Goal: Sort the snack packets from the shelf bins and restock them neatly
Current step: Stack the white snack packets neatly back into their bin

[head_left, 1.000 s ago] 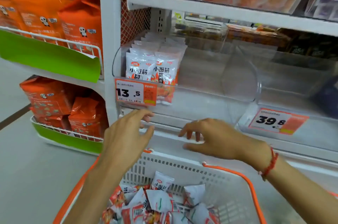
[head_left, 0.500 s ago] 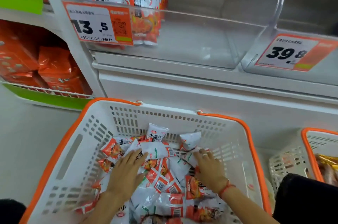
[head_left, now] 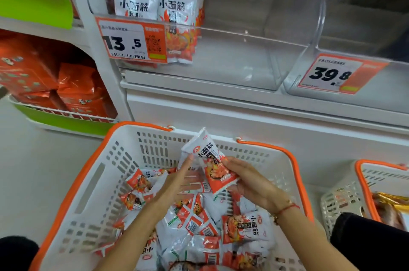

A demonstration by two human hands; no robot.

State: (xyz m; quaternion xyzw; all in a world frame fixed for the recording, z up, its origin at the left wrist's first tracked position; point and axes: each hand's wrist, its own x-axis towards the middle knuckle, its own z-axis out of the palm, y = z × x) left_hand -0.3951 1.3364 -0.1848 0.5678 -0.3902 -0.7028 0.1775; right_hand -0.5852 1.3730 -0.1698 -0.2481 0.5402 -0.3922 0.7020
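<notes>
**A:** Fingers on the right hand (head_left: 250,184) are curling round a packet (head_left: 213,166), thumb on top near its white end, the rest wrapping underneath by the red end. Packet is being held up tilted, above the pile (head_left: 199,226) in the basket (head_left: 93,182).

**B:** And the left hand (head_left: 174,184)? Looks blurry to me.

**A:** Yeah, bit smeared. Its fingers (head_left: 188,161) are lying fairly straight, tips touching the left edge of that same packet. I'm not seeing them wrapping round anything, more like steadying it.

**B:** Where's the rest of the stock sitting?

**A:** Loads of white-and-red packets are lying jumbled in the white basket with the orange rim, right under both hands. Up on the shelf, a clear bin (head_left: 221,53) is holding a few of the same packets standing upright (head_left: 155,4) at its left side, behind the 13.5 price tag (head_left: 132,40).

**B:** What's next door?

**A:** Another clear bin (head_left: 365,27) to the right with a 39.8 tag (head_left: 332,74). A second basket (head_left: 363,177) is poking in at the right edge with something gold in it, can't tell what. Orange bags (head_left: 75,89) are sitting on the lower left shelf.
</notes>
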